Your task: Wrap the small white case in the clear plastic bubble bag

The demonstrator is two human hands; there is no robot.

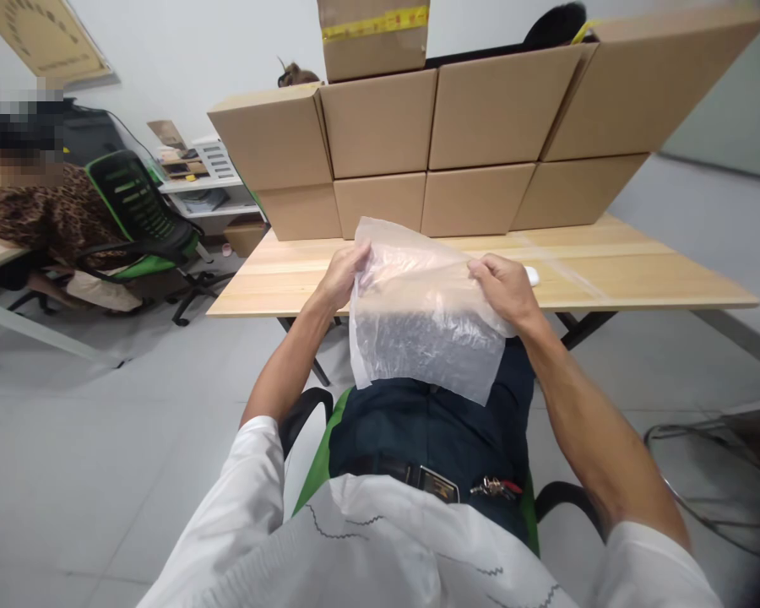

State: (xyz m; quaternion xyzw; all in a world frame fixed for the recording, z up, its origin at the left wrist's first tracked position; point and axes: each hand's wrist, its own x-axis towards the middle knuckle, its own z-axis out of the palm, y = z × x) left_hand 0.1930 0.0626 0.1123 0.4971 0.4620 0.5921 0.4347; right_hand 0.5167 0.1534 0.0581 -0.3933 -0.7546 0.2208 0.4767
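A translucent plastic bag (pixel 427 338) hangs between my two hands, above my lap and in front of the table's near edge. My left hand (pixel 344 274) is closed on its upper left side. At the upper right, my right hand (pixel 503 287) pinches the plastic between thumb and fingers. The bag looks flat and creased, and the table edge shows through it. A small white object (pixel 532 276) lies on the table just behind my right hand, partly hidden by it.
Brown cardboard boxes (pixel 380 127) stand stacked in two rows along the back of the wooden table (pixel 659 270), with another box (pixel 375 38) on top. At left, a person (pixel 57 211) sits near a green-black office chair (pixel 133 203). Cables (pixel 690 447) lie on the floor at right.
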